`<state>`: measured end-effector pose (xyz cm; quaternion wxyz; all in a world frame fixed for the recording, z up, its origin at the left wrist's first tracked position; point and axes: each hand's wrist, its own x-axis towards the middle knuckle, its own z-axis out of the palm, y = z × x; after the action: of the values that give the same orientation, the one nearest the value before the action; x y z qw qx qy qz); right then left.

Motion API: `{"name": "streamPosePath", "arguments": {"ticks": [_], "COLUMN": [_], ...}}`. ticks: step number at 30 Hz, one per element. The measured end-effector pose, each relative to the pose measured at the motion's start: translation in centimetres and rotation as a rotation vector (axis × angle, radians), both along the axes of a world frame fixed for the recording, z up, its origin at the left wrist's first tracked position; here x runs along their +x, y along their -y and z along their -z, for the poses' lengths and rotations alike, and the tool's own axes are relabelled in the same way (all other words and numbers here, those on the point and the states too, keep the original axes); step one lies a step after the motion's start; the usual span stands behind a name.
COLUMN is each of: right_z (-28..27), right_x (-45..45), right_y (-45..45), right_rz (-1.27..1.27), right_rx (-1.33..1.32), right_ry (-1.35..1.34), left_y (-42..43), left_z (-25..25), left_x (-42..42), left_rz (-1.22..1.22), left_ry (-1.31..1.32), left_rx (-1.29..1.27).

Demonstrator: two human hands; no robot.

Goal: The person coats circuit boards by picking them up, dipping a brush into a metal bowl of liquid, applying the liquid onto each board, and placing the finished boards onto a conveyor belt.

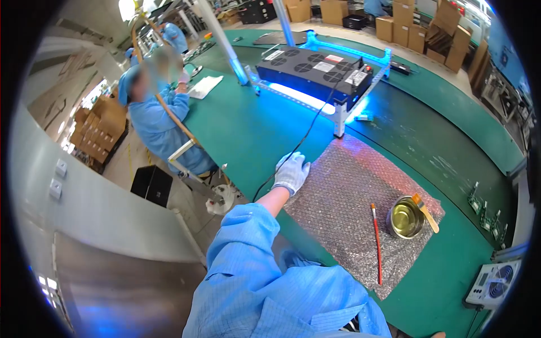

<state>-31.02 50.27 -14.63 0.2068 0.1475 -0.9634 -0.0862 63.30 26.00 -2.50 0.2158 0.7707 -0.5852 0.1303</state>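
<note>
My left hand [292, 172], in a white glove, rests on the green table beside the left edge of a bubble wrap sheet [344, 197]. Its fingers are stretched out and slightly apart, and it grips nothing that I can see. A thin black cable [307, 135] runs down past this hand. On the sheet stand a metal bowl [407, 218] of yellowish liquid, a wooden-handled brush [426, 213] across its rim, and a slim red paintbrush [377, 245]. Only a sliver of my right hand [438, 335] seems to show at the bottom edge; its fingers are hidden.
A black box with fans [310, 70] sits on a metal frame, lit blue from beneath. Small green circuit boards [486, 217] lie on the dark belt [434, 152] at right. A white device with a fan [495, 283] stands lower right. A person in blue [155, 124] sits across at left.
</note>
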Motion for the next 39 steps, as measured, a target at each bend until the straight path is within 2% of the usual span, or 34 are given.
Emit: {"name": "streamPosePath", "arguments": {"ticks": [21, 24, 26, 28, 30, 39], "right_z": [-1.4, -0.1, 0.2, -1.1, -3.7, -4.1], "right_x": [2.9, 2.5, 2.6, 4.0, 6.9, 7.8], "right_y": [1.0, 0.5, 0.7, 1.1, 1.3, 1.6], "right_rz": [-0.014, -0.123, -0.096, -0.063, -0.149, -0.127], "right_rx": [-0.125, -0.191, -0.199, -0.206, -0.184, -0.159], "right_ry": [0.064, -0.104, -0.124, -0.148, -0.059, -0.036], "left_y": [0.1, 0.0, 0.0, 0.1, 0.0, 0.0], "left_z": [0.8, 0.4, 0.3, 0.5, 0.6, 0.0], "left_x": [0.2, 0.1, 0.0, 0.0, -0.1, -0.5], "left_rz": [0.010, 0.009, -0.001, 0.014, 0.031, 0.032], "left_ry": [0.042, 0.028, 0.032, 0.057, 0.079, 0.083], "left_rx": [-0.045, -0.016, -0.001, -0.029, -0.058, -0.020]}}
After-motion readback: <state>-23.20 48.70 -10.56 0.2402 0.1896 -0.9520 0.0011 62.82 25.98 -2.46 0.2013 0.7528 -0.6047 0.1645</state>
